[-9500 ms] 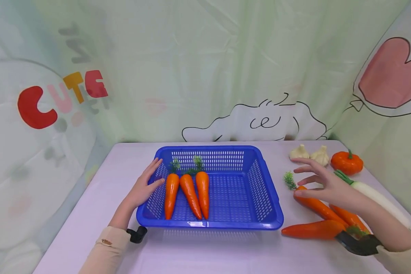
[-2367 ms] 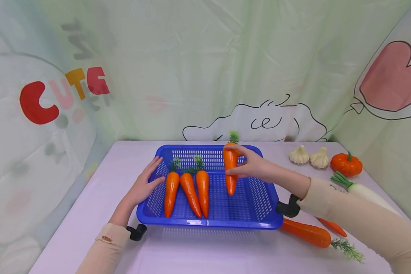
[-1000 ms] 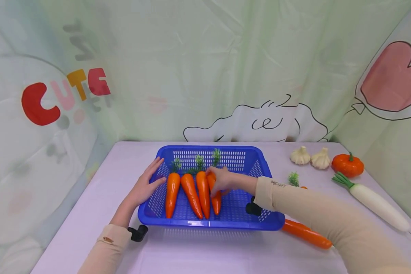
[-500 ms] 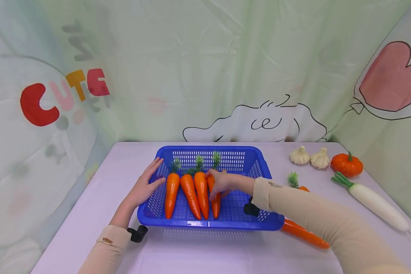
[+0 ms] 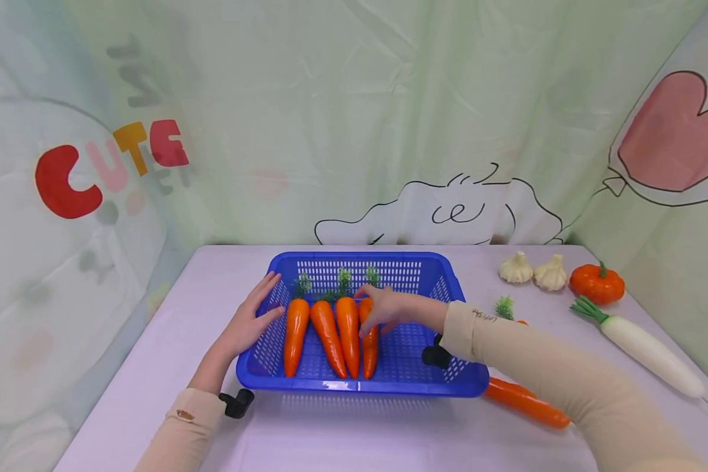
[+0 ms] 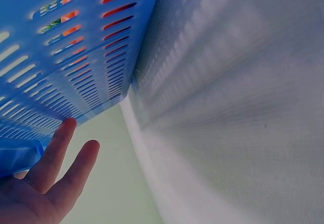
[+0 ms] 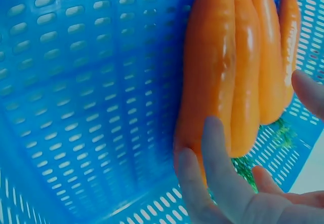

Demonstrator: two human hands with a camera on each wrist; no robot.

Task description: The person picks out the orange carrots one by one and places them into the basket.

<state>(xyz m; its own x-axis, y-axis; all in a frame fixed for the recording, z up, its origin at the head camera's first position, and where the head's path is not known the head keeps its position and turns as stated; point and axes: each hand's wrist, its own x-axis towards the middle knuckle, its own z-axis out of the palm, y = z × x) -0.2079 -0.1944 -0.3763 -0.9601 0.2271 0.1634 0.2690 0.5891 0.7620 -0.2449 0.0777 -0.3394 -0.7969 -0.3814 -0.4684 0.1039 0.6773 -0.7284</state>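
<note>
A blue plastic basket [image 5: 421, 388] holds several orange carrots with green tops, lying side by side in its left half. My left hand [image 5: 249, 322] rests with spread, relaxed fingers at the basket's left rim; in the left wrist view two fingertips [image 6: 68, 125] reach the outside of the slotted wall. Inside the basket, my right hand [image 5: 383, 309] hovers over the rightmost carrot [image 5: 370, 357], fingers loosely spread. From the right wrist, fingertips [image 7: 212, 127] overlap that carrot's thick end, while the thumb [image 7: 309, 95] stands apart. My right hand partly hides its upper end in the head view.
Right of the basket, a carrot [image 5: 528, 403] and a second, mostly covered one with a green top [image 5: 504, 307] lie around my right sleeve. Farther right are two garlic bulbs [image 5: 516, 267], a small orange pumpkin [image 5: 598, 283] and a white radish [image 5: 651, 354]. A curtain hangs behind.
My right hand carried a carrot from the table on the right into the basket, laid it beside the other carrots, and has just loosened its fingers from it. My left hand has stayed put.
</note>
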